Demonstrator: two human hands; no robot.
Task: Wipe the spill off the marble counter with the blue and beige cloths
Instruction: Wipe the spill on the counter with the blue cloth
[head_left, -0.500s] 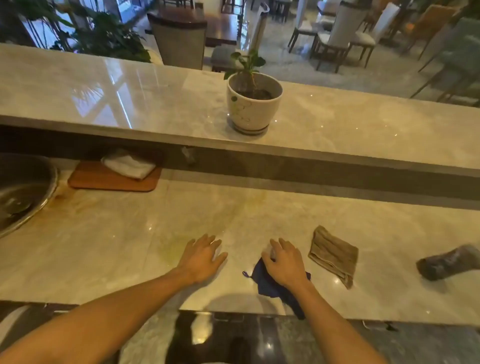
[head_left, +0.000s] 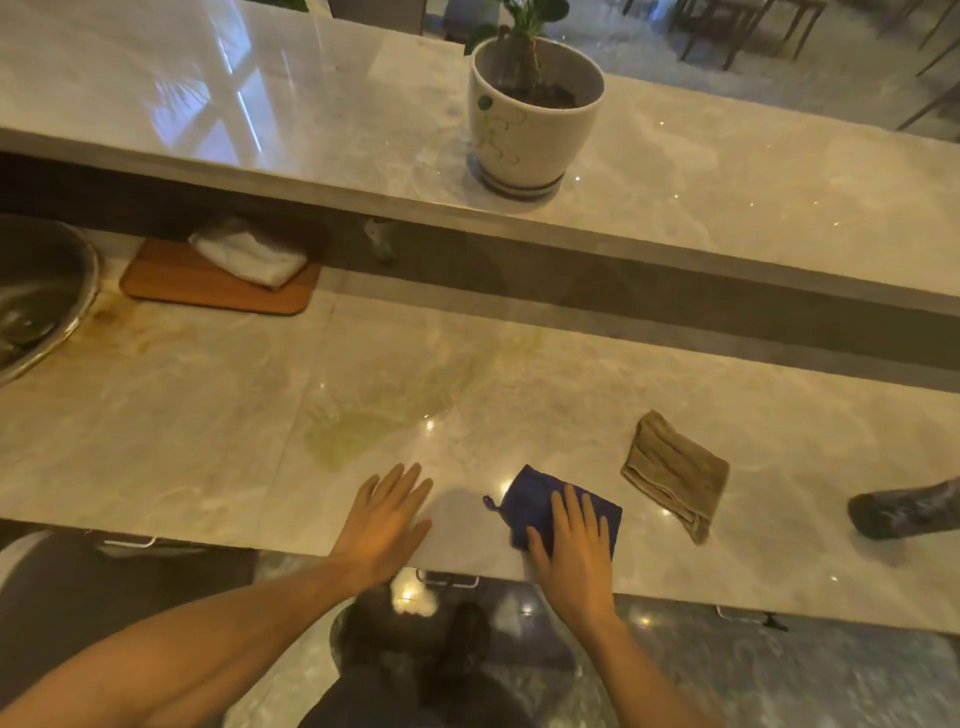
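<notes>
A yellowish-green spill (head_left: 358, 431) spreads over the lower marble counter (head_left: 208, 415), just beyond my left hand. My left hand (head_left: 387, 517) lies flat and open on the marble near the front edge, holding nothing. My right hand (head_left: 571, 545) presses flat on the folded blue cloth (head_left: 540, 493), fingers stretched out over its near half. The folded beige cloth (head_left: 675, 467) lies untouched to the right of the blue one.
A potted plant (head_left: 530, 109) stands on the raised marble ledge behind. At the back left, a wooden board (head_left: 208, 288) carries a white cloth (head_left: 249, 254), next to a metal basin (head_left: 41, 291). A dark bundle (head_left: 904, 509) lies at the right edge.
The view has tilted down and closer to the counter. My right hand has flattened over the blue cloth, which now lies more spread out. My left hand stays flat on the marble.
</notes>
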